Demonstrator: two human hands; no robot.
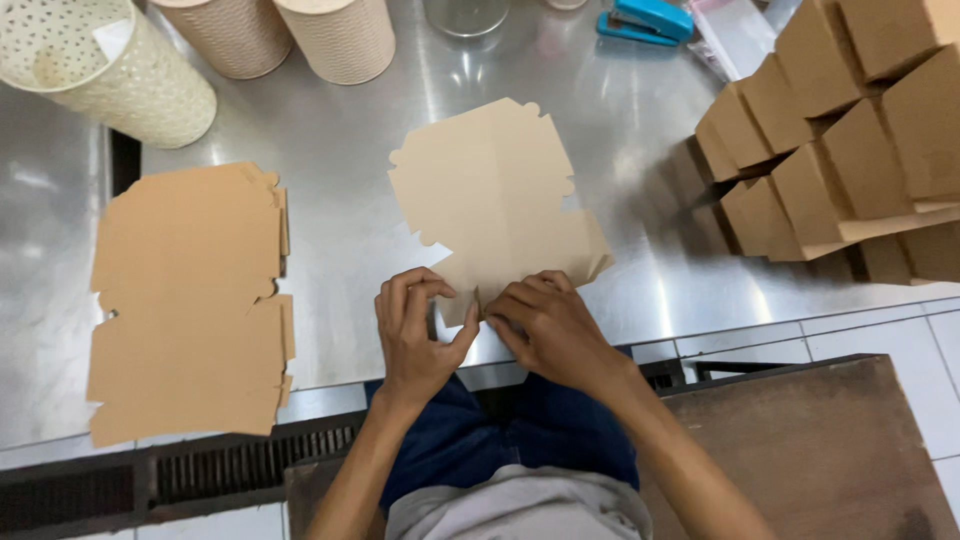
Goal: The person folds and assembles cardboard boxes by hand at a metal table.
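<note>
Nearest me, my left hand (415, 335) and right hand (550, 325) pinch the near edge of a flat cardboard box blank (495, 195) with curled fingers; it lies on the steel tabletop (340, 180). A stack of blanks (190, 300) sits to the left, folded boxes (850, 140) right. Farther off I see perforated cream bins (110, 70), contents unclear, and a blue stapler (645, 20).

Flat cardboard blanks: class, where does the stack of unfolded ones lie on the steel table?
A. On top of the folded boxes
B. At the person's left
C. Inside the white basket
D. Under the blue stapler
B: the stack of blanks lies on the table left of both hands, well apart from the folded boxes at the right.
</note>
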